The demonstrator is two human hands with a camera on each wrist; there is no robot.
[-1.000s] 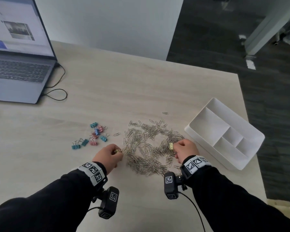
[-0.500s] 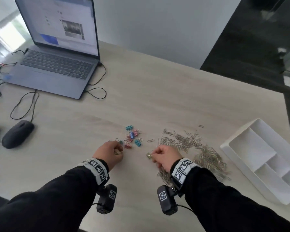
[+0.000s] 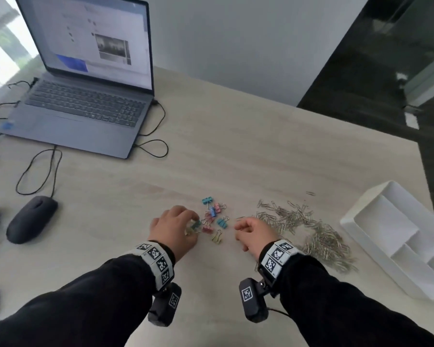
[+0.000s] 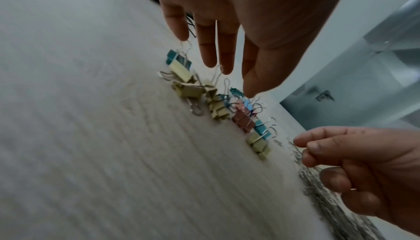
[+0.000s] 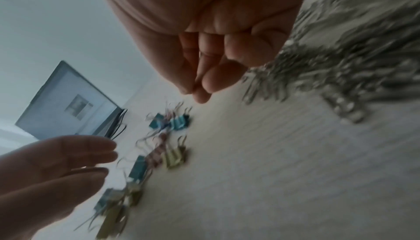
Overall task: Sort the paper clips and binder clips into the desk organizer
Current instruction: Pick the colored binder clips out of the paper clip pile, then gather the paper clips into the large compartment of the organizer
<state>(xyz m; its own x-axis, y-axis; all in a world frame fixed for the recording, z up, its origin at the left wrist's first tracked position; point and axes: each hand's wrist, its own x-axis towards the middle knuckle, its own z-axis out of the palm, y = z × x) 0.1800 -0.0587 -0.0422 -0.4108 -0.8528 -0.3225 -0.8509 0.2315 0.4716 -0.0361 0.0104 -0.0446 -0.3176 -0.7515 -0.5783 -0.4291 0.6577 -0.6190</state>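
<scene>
The left hand (image 3: pixel 174 227) hovers flat, fingers straight, over the binder clips (image 3: pixel 212 217); the right hand (image 3: pixel 254 234) is loosely curled and empty — the yellow clips each pinched a moment ago now lie with that coloured cluster. The paper clips (image 3: pixel 308 230) sit apart to the right, beside the organizer (image 3: pixel 348 221) — nothing visible in it yet.
</scene>
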